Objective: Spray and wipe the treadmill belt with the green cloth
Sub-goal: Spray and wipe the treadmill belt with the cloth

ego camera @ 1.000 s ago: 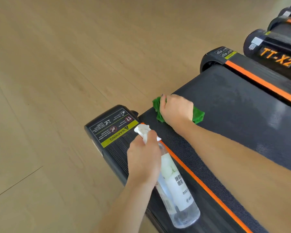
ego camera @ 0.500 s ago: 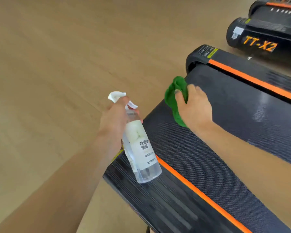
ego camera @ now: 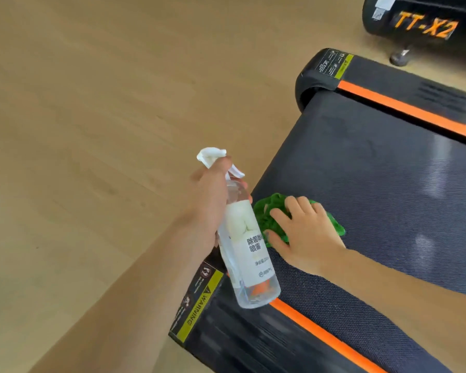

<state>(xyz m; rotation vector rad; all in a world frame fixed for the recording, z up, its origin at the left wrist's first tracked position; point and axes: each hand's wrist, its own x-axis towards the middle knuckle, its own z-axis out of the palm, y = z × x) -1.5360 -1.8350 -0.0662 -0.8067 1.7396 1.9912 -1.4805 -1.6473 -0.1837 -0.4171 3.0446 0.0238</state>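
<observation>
The dark treadmill belt (ego camera: 374, 200) runs across the right half of the view, framed by black side rails with orange stripes. A crumpled green cloth (ego camera: 269, 211) lies on the belt near its rear edge. My right hand (ego camera: 304, 232) presses down on the cloth, fingers spread over it and curling into its folds. My left hand (ego camera: 210, 203) grips a clear spray bottle (ego camera: 249, 251) with a white trigger head and white label, held tilted above the near rail's rear corner, just left of the cloth.
Light wooden floor (ego camera: 92, 130) fills the left side. The near rail (ego camera: 253, 337) carries a yellow warning sticker (ego camera: 199, 305). A second black machine (ego camera: 425, 25) marked TT-X2 stands at the top right on a small foot.
My right hand has slid the cloth back along the belt's rear edge toward the near rail and flattened it. The bottle stayed raised in my left hand. The view shifted closer.
</observation>
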